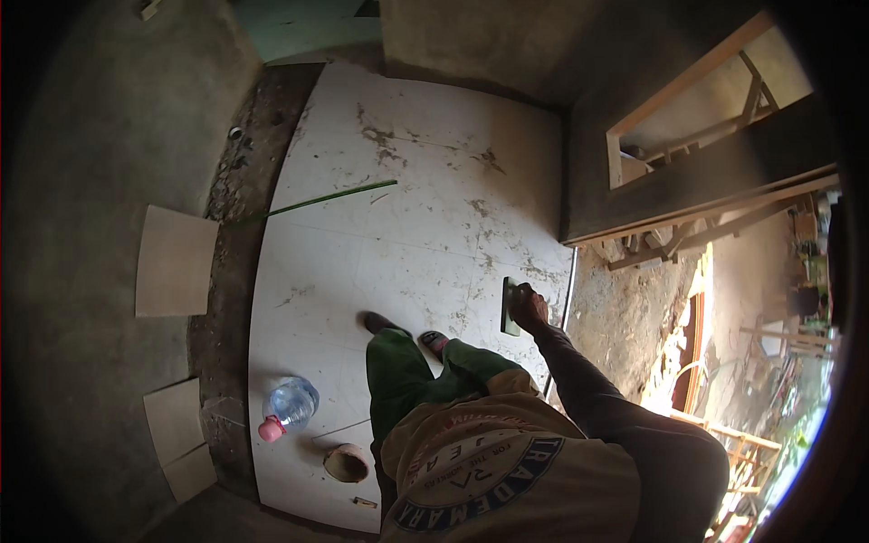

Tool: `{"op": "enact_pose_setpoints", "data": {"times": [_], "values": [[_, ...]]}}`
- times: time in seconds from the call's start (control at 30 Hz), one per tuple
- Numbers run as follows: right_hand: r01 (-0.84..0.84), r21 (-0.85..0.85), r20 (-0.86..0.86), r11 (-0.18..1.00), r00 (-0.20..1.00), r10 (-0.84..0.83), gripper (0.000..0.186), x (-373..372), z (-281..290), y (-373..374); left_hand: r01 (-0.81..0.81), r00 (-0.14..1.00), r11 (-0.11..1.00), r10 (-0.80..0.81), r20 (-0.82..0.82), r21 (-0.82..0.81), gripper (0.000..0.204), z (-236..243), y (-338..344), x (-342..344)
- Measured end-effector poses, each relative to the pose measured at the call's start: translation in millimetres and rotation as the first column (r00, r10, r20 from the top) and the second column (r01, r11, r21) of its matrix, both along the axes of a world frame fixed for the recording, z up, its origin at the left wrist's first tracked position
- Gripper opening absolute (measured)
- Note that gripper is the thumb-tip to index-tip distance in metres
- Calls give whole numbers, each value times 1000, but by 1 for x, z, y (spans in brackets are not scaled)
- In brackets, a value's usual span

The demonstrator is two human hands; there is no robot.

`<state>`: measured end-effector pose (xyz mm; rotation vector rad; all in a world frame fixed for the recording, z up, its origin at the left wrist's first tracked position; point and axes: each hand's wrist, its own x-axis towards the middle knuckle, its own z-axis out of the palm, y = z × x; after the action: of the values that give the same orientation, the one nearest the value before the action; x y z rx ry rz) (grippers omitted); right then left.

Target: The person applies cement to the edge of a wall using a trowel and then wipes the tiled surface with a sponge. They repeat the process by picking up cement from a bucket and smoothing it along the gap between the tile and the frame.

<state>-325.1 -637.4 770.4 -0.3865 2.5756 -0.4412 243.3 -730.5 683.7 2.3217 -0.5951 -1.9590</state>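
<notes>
My right hand [529,307] is closed around what looks like a hand float [510,319], a narrow dark green block with a flat face. It is held over the right part of the white tiled floor [398,262], near the tiles' edge; whether it touches the tiles I cannot tell. Grey smears of mortar lie on the tiles beyond it. My left hand is out of the picture.
A large clear water bottle [291,403] with a pink cap lies at the lower left, beside a round bucket [346,463]. A thin green stick [335,194] crosses the tiles' left edge. Loose tiles [176,262] lean by the left wall. A door opening stands on the right.
</notes>
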Motion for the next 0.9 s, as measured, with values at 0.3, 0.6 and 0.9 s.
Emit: {"op": "enact_pose_setpoints", "data": {"times": [0.3, 0.6, 0.9], "values": [[402, 355, 251, 844, 829, -501, 45, 13, -20, -29, 280, 960, 954, -279, -28, 107, 48, -45, -254, -77], [706, 231, 377, 669, 569, -731, 41, 72, -19, -120, 436, 900, 895, -436, 21, -95, 44, -27, -666, -184], [629, 393, 414, 670, 530, -740, 39, 40, -24, -226, 446, 855, 805, -512, -79, -391, 43, 10, -797, -449]]}}
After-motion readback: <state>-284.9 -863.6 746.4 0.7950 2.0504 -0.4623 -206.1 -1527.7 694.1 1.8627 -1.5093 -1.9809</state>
